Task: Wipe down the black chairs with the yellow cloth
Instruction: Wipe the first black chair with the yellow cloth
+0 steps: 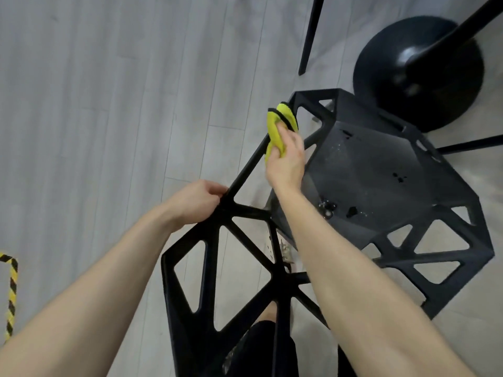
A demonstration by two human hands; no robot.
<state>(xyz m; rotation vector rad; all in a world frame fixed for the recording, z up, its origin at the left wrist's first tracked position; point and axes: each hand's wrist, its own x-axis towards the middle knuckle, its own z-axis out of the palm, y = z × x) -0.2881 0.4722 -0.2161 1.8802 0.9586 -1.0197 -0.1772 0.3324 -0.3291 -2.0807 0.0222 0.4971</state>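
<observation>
A black chair point(381, 172) of open, faceted lattice stands on the grey plank floor point(109, 104), seen from above and behind. Its backrest point(217, 232) is nearest and its seat point(362, 148) lies farther off to the right.

The left hand point(198, 200) curls round the upper left corner of the backrest, where a slanting strut point(245, 172) meets it. That grip appears meant to brace the light frame so it does not slide or tip under rubbing.

The right hand point(285, 161) reaches farther along the same strut, close to where it joins the seat's far left corner. Its fingers are folded round the yellow cloth point(273, 131), which is wrapped about the bar instead of lying flat on it. Held this way, the cloth likely covers several faces of the narrow bar in one pass along its length.

The seat panel shows pale specks and a few dark marks, so it probably needs wiping too. I judge the work to be on the frame's left edge, with most of the lattice left to do.

Through the backrest's openings the person's leg in dark clothing point(266, 346) shows at the near edge.

Far right stands a round black table base point(419, 77), with thin black legs point(313, 31) of other furniture beside it. Black-and-yellow striped tape point(12, 289) marks the floor at the near left.
</observation>
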